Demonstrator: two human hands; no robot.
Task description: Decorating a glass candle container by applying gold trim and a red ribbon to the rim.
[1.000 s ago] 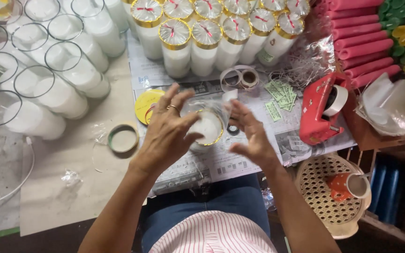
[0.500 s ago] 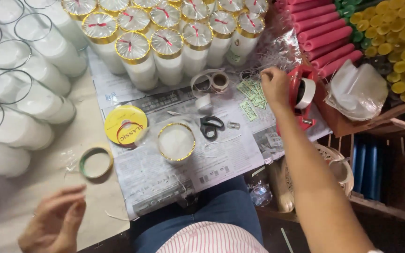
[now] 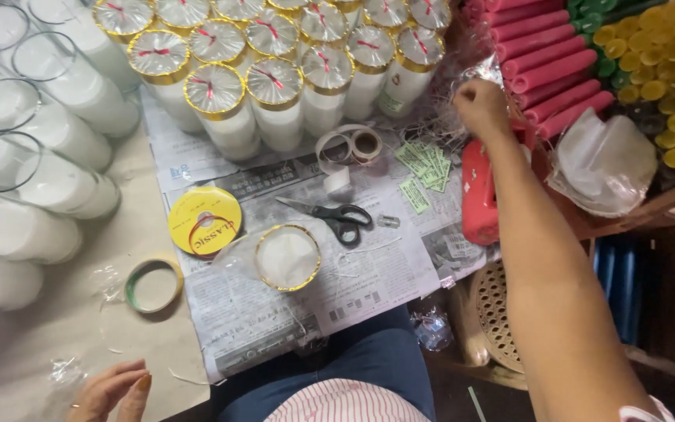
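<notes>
at the far left stand open glass jars of white wax (image 3: pixel 37 184), crowded together on the table (image 3: pixel 80 328). low in the left corner the left hand (image 3: pixel 111 389) rests near the table's edge, its grip loose and holding nothing, fingers lightly curled, a bit of clear film (image 3: pixel 68 371) just beside it. a little above it lies a green-rimmed tape roll (image 3: pixel 154 285), flat on the bare table at the border of the newspaper (image 3: pixel 353 289). on the newspaper come a yellow round lid (image 3: pixel 205 221), then a gold-rimmed candle jar (image 3: pixel 287 257) covered with clear wrap, standing upright near the middle. behind these, rows of wrapped candles with gold bands and red ties (image 3: pixel 275 86) fill the back. black-handled scissors (image 3: pixel 333 215) lie just right of the jar, with a clear tape roll (image 3: pixel 349 146) above them and small green labels (image 3: pixel 423 168) further right. a red tape dispenser (image 3: pixel 480 195) sits at the newspaper's right side. the right hand (image 3: pixel 482 105) is stretched up beyond it, closed into a fist by some clear wrapping beside the pink candles (image 3: pixel 548 66); i cannot tell what its grip holds. yellow candles (image 3: pixel 666 70) and a crumpled plastic bag (image 3: pixel 603 164) lie at the far right.
</notes>
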